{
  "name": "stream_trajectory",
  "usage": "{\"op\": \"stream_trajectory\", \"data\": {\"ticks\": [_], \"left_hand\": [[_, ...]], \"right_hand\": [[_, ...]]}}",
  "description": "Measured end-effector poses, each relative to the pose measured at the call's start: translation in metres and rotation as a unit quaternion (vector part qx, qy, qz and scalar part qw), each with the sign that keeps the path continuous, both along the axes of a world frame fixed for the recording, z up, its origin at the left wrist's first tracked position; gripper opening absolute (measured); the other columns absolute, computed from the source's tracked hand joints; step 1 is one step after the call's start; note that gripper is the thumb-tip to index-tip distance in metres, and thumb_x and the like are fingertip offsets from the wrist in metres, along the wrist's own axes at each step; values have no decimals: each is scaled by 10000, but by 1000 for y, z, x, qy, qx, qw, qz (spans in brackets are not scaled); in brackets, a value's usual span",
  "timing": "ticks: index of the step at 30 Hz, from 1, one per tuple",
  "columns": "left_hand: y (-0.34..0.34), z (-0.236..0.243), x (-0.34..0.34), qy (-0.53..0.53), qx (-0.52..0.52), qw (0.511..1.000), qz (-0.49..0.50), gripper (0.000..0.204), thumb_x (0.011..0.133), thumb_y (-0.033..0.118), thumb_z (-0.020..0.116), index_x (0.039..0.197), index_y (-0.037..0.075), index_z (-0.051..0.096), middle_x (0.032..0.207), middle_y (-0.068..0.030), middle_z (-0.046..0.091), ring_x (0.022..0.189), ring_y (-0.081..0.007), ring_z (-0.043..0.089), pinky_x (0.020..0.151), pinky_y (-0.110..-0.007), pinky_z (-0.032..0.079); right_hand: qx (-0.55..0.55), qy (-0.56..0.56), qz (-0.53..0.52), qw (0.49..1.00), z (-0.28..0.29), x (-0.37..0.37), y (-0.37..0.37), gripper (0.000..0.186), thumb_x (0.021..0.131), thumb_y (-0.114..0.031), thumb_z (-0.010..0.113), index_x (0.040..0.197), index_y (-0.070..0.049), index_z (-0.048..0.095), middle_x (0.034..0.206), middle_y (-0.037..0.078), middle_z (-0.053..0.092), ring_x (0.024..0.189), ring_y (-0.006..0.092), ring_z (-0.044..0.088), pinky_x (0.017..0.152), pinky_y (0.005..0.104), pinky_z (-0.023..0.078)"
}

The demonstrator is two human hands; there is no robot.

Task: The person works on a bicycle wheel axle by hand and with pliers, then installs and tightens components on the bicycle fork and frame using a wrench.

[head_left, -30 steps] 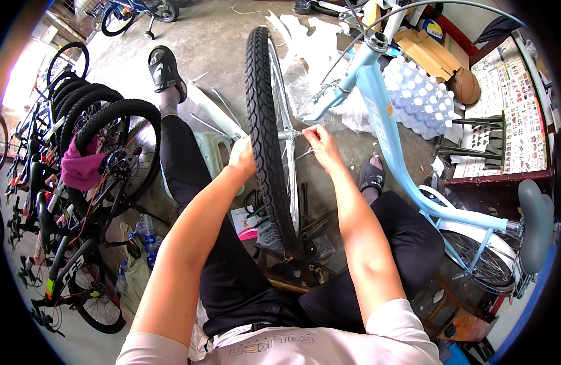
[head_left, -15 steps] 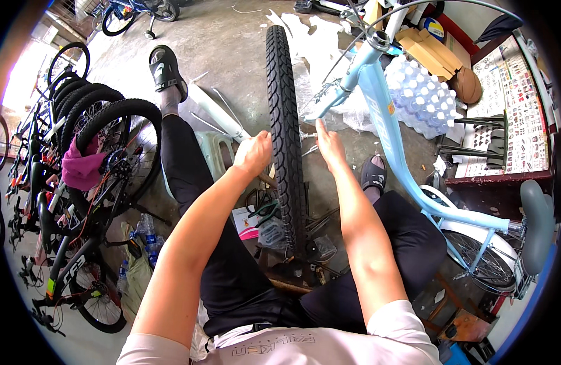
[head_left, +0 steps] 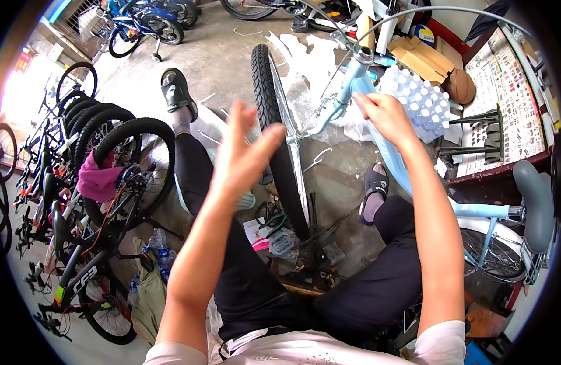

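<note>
My left hand (head_left: 248,146) is raised in front of the black-tyred wheel (head_left: 262,79), open with fingers apart. My right hand (head_left: 381,115) is up against or just in front of the light blue bicycle frame (head_left: 396,164), fingers curled; whatever they hold, if anything, I cannot make out. The upright wheel stands between my legs, and the frame's fork (head_left: 329,115) reaches down toward its hub, partly hidden. A white tubular part (head_left: 210,115) lies behind my left arm.
Bicycles (head_left: 104,207) line the left, one with a pink cloth (head_left: 98,179). Bottled water (head_left: 414,103), cardboard (head_left: 420,58), a basketball (head_left: 461,86) and a board (head_left: 490,121) occupy the right. Loose tools and packets (head_left: 274,234) lie below the wheel. More bicycles (head_left: 146,30) stand behind.
Both hands have left the wheel's hub area; my left hand has risen and opened, my right has moved right and up to the frame. The view has shifted slightly.
</note>
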State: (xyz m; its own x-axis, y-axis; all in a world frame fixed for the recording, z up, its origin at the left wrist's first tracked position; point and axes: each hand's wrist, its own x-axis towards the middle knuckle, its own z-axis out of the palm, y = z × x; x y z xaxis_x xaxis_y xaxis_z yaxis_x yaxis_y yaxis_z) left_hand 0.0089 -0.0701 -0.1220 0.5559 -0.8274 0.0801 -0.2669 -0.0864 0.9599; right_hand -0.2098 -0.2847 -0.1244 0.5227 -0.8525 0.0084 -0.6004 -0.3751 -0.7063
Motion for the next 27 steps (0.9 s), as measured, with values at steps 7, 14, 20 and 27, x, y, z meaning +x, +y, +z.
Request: {"op": "stream_trajectory", "data": {"ticks": [7,14,20,27], "left_hand": [[-26,-5,-27,104,30,994,19,425,1072,377,524,1229,-2,638,1046,-17,640,904,-74,520,811,-233,431],[-30,-10,-41,97,13,995,26,394,1064,361,549,1200,8,660,986,18,600,872,-60,486,784,-221,409],[-19,-13,-41,133,-25,991,-16,421,988,344,688,1247,16,641,1014,38,605,931,-52,523,840,-230,426],[0,-14,-30,178,-24,982,-53,523,948,465,707,1258,48,647,1034,39,603,908,-53,511,829,-230,422]], "right_hand": [[-116,87,-21,989,17,-31,29,477,950,-462,629,734,-40,691,649,143,657,602,347,631,583,422,468],[-141,104,-22,984,6,-22,17,401,937,-432,649,788,-66,715,702,151,690,697,368,684,629,464,519],[-126,98,-3,987,9,-19,23,382,934,-419,653,794,-69,717,700,146,693,689,362,684,632,458,520],[-152,87,16,984,7,-18,29,359,928,-399,663,803,-67,724,697,142,692,688,348,688,633,450,524]]}}
